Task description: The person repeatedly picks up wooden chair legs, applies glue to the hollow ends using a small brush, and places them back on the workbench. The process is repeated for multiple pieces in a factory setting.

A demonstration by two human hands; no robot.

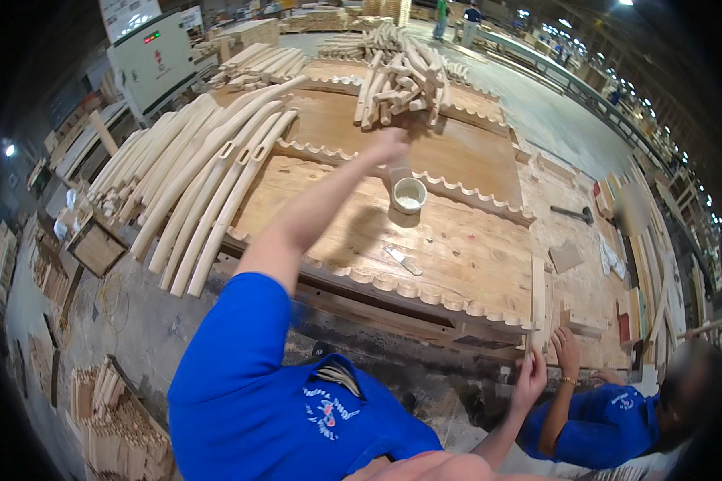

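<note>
My left arm stretches across the wooden bench (473,252). My left hand (389,146), smeared by motion, is near a white cup (409,195) with pale contents; its fingers are too blurred to read. A putty knife (403,260) lies flat on the boards nearer to me. Low on the right, my right hand (529,378) closes its fingers at the lower end of a narrow wooden strip (538,297) along the bench's side. Beyond my left hand is a pile of short wooden pieces (405,84). Long curved wooden pieces (217,172) lie at the left.
Scalloped wooden rails (465,191) cross the bench. A hammer (573,213), a flat block (565,256) and a white cloth (611,258) lie on the right. A co-worker in blue (598,425) sits close by, one hand (566,349) at the bench edge. Stacked wood (108,425) stands lower left.
</note>
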